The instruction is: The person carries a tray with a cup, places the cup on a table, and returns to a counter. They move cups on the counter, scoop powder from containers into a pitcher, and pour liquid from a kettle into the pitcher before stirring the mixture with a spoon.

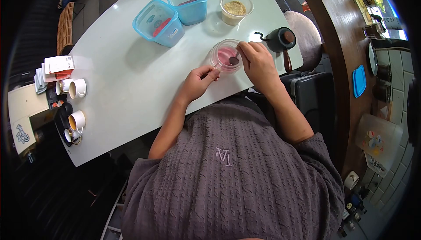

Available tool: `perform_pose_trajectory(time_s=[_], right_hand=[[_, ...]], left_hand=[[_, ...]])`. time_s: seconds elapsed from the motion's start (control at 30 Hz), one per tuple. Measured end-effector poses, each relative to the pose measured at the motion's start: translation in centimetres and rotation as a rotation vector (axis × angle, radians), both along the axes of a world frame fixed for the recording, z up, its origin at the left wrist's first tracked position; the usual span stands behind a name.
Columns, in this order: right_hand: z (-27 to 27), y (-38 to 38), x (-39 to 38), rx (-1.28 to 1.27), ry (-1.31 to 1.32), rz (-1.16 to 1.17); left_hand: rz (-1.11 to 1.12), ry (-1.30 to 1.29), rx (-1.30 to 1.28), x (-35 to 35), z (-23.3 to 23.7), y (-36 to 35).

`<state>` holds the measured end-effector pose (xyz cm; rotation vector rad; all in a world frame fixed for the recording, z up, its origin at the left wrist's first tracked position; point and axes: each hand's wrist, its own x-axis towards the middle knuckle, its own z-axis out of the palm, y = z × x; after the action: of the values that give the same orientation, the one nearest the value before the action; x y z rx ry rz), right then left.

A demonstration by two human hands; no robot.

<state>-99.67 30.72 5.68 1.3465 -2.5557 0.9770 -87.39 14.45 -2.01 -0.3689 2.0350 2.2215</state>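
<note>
Near the table's front edge stands a clear glass mug (215, 55) with pink contents. My left hand (198, 81) is closed on the mug's handle at its near left side. A metal spoon (234, 59) dips into the mug, its handle pinched in my right hand (258, 62). Beyond the mug are a blue plastic container (173, 36) with pink powder and a second blue container (193, 15) with a spoon leaning in it. A clear cup (233, 16) of tan powder sits behind the mug.
A dark pot-like vessel with a crank and wooden handle (280, 40) stands right of my right hand. White mugs (78, 88) and packets (58, 64) line the table's left end. A blue lid (359, 81) lies on the wooden counter (342, 108) at right.
</note>
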Motion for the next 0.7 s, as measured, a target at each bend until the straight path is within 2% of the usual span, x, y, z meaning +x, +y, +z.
perform_pose_trajectory(time_s=[0.27,0.53,0.7], right_hand=[[-0.3,-0.5,-0.3,0.001,0.1,-0.018],[-0.5,-0.8,0.6,-0.109,-0.019,0.052],[0.1,-0.1,0.5,-0.031,-0.095,0.042]], left_hand=[[-0.007,-0.011,-0.004,0.0,0.2,-0.1],[-0.007,-0.019,-0.029,0.0,0.3,0.0],[-0.003,-0.029,-0.034,0.1,0.4,0.1]])
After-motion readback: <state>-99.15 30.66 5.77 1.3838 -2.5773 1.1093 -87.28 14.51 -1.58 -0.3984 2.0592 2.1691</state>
